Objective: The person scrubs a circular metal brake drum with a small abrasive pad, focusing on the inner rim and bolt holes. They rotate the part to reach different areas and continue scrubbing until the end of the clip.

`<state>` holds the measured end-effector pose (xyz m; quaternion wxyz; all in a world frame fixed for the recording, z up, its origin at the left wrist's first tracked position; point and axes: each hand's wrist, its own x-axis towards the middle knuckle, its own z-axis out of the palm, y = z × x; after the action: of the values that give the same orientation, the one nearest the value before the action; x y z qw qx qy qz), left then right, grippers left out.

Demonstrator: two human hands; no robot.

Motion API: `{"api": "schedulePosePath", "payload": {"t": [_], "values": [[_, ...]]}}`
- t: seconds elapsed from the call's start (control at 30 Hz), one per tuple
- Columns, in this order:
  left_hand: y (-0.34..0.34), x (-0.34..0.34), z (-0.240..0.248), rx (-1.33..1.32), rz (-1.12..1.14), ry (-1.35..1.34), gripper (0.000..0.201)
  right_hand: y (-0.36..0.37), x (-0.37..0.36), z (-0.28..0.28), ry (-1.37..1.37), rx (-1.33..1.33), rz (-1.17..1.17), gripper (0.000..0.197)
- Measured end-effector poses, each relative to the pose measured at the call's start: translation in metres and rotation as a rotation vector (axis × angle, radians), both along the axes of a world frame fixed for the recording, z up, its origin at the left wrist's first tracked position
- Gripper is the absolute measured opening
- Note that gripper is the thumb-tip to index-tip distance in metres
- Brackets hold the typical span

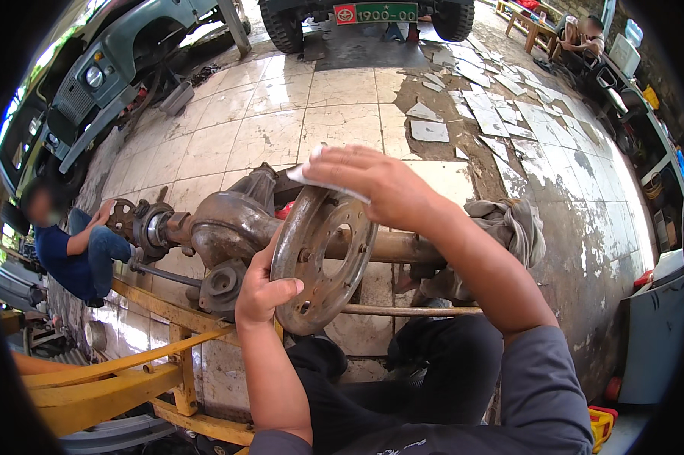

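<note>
A worn metal brake drum is held tilted on edge in front of me, with its holed face turned toward the right. My left hand grips its near-left rim, thumb on the face and fingers around the outer side. Against the far upper rim, my right hand presses a folded white sheet, paper or cloth. Its fingers lie bent over the sheet. Behind the drum stretches a rusty axle with a bulging differential housing. A round-holed metal flange sits left of my left hand.
A grey rag drapes the axle's right end. At left, a co-worker in blue handles another round part. A yellow metal frame fills the lower left. Vehicles, including a grey-green one, stand beyond; broken tiles litter the floor.
</note>
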<state>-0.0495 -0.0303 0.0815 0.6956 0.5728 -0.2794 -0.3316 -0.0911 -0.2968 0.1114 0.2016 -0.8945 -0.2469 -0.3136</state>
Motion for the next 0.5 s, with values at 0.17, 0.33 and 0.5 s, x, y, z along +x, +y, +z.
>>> {"api": "schedulePosePath", "payload": {"t": [0.17, 0.33, 0.5], "values": [[-0.001, 0.002, -0.003, -0.003, 0.008, -0.001, 0.091, -0.038, -0.004, -0.051, 0.651, 0.557, -0.383, 0.067], [-0.012, 0.005, -0.004, -0.021, -0.030, -0.018, 0.091, -0.085, -0.001, -0.099, 0.628, 0.565, -0.406, 0.068], [0.003, 0.003, 0.000, 0.003, 0.001, -0.024, 0.091, -0.004, 0.001, -0.007, 0.201, 0.342, -0.150, 0.060]]}}
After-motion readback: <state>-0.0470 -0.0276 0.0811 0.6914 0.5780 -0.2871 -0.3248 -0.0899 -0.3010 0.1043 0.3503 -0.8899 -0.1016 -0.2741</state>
